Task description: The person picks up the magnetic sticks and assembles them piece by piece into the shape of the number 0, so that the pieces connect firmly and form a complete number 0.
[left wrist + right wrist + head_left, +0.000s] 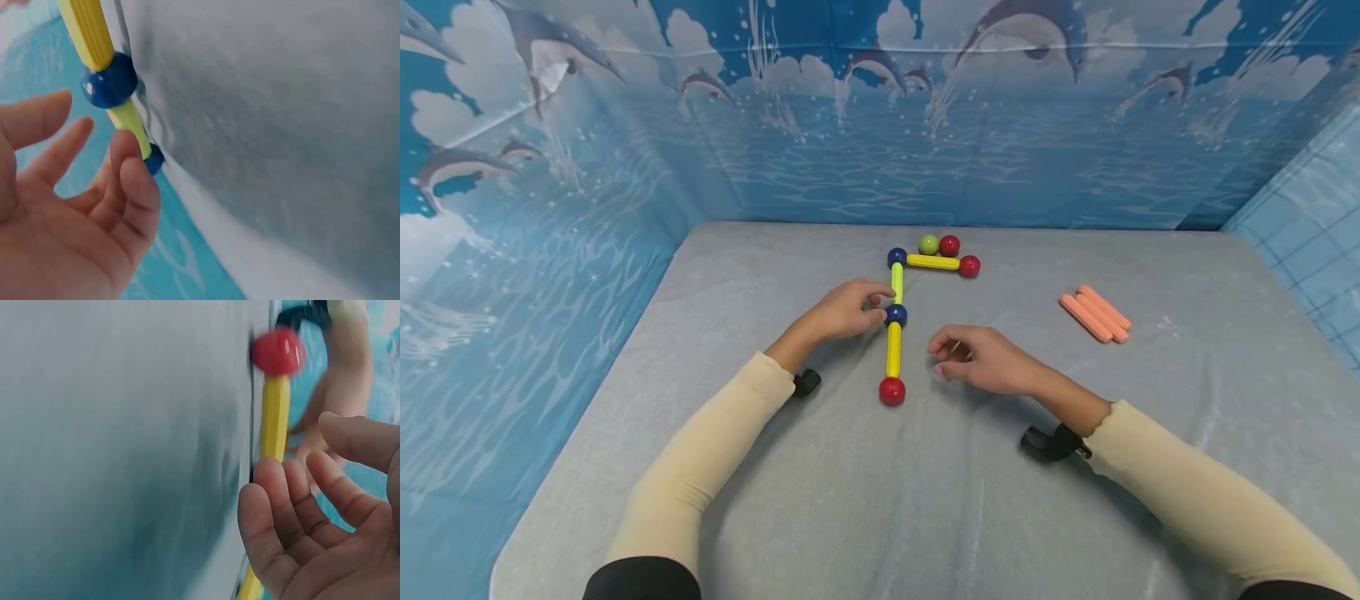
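Observation:
On the table lies a chain of sticks and balls: a red ball [892, 391] at the near end, a yellow stick [893, 350], a blue ball [896, 314], a yellow-green stick [897, 282] and a far blue ball [897, 257]. From that far ball another yellow stick [933, 262] runs right to a red ball [969, 266]. My left hand [853, 308] is just left of the middle blue ball, its thumb and fingers spread apart in the left wrist view. To the right of the chain hovers my right hand [985, 358], fingers loosely bent with nothing between them.
Behind the right-going stick sit a loose green ball [928, 244] and a red ball [950, 245]. Several orange sticks [1095, 314] lie side by side at the right. A grey cloth covers the table [820, 500], and a blue dolphin-print curtain [865, 158] stands behind it.

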A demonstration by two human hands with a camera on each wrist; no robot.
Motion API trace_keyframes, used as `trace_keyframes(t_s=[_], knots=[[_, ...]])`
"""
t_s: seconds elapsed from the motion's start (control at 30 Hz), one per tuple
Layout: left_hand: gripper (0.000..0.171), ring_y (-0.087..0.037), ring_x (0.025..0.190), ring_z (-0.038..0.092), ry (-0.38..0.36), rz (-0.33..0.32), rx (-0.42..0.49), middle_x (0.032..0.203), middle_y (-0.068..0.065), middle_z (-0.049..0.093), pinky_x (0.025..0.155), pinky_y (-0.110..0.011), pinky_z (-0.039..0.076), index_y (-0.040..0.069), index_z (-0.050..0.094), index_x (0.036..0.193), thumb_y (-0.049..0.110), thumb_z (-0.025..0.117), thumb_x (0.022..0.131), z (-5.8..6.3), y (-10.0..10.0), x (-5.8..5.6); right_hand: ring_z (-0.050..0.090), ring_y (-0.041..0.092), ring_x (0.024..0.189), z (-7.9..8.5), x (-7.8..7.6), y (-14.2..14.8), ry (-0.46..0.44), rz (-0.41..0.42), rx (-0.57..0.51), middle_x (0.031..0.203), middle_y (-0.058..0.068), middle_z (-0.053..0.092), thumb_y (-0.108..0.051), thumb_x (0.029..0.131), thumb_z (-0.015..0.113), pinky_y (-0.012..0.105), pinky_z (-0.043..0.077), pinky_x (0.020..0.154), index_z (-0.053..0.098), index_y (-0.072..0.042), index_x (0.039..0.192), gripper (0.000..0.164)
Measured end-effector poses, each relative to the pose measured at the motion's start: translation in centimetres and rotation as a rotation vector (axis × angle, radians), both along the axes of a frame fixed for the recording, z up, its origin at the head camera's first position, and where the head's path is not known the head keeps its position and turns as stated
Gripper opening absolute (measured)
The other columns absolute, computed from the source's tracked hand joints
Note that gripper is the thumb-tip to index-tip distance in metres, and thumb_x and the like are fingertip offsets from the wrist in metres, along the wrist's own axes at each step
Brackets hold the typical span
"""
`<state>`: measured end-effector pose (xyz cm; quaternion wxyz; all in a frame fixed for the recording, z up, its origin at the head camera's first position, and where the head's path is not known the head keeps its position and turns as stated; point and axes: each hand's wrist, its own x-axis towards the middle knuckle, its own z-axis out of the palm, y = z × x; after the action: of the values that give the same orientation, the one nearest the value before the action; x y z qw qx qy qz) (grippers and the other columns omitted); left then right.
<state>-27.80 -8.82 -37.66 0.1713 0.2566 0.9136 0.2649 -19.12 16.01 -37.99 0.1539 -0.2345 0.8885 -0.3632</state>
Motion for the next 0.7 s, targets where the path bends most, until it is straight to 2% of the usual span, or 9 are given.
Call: trace_keyframes(t_s=[0.07, 0.2, 0.37, 0.47, 0.7], knots=[[0.039, -0.025, 0.106, 0.060, 0.051, -0.008, -0.001, 0.127, -0.013, 0.059, 0.090, -0.040, 0.051, 0.016, 0.058, 0.138, 0.020, 0.058, 0.099, 0.2, -0.3, 0.9, 0.063, 0.019, 0.092, 0.2, -0.5, 1.4, 0.004, -0.043, 0.021, 0.104, 0.007, 0.068, -0.013, 0.094, 0.067, 0.029, 0.053, 0.075, 0.066, -0.006, 0.116, 0.023], [0.036, -0.022, 0.093, 0.059, 0.105, -0.078, 0.011, 0.122, -0.011, 0.060, 0.082, -0.035, 0.052, 0.016, 0.063, 0.133, 0.019, 0.063, 0.097, 0.5, -1.0, 2.9, 0.062, 0.022, 0.094, 0.7, -1.5, 3.9, 0.000, -0.114, 0.043, 0.107, 0.010, 0.068, -0.014, 0.097, 0.062, 0.031, 0.051, 0.074, 0.065, -0.005, 0.119, 0.023], [0.034, -0.017, 0.093, 0.061, 0.123, -0.182, 0.026, 0.121, -0.009, 0.063, 0.084, -0.031, 0.053, 0.016, 0.066, 0.128, 0.018, 0.067, 0.094, 0.4, -1.9, 4.7, 0.061, 0.023, 0.097, 1.2, -2.4, 6.4, -0.032, -0.171, 0.048, 0.115, 0.013, 0.066, -0.020, 0.100, 0.058, 0.032, 0.051, 0.077, 0.062, -0.005, 0.123, 0.028], [0.035, -0.016, 0.094, 0.061, 0.106, -0.238, 0.038, 0.120, -0.007, 0.065, 0.084, -0.030, 0.053, 0.017, 0.066, 0.128, 0.019, 0.069, 0.093, 0.3, -2.2, 5.6, 0.062, 0.024, 0.097, 1.3, -2.6, 7.3, -0.047, -0.190, 0.052, 0.118, 0.014, 0.064, -0.023, 0.101, 0.058, 0.032, 0.051, 0.078, 0.061, -0.005, 0.125, 0.030], [0.038, -0.014, 0.092, 0.058, 0.002, -0.335, 0.060, 0.115, -0.003, 0.064, 0.082, -0.026, 0.051, 0.017, 0.065, 0.132, 0.020, 0.068, 0.094, 0.0, -2.1, 6.8, 0.062, 0.027, 0.099, 1.6, -3.3, 8.5, -0.024, -0.227, 0.090, 0.120, 0.017, 0.064, -0.024, 0.101, 0.057, 0.032, 0.051, 0.077, 0.061, -0.005, 0.126, 0.031]])
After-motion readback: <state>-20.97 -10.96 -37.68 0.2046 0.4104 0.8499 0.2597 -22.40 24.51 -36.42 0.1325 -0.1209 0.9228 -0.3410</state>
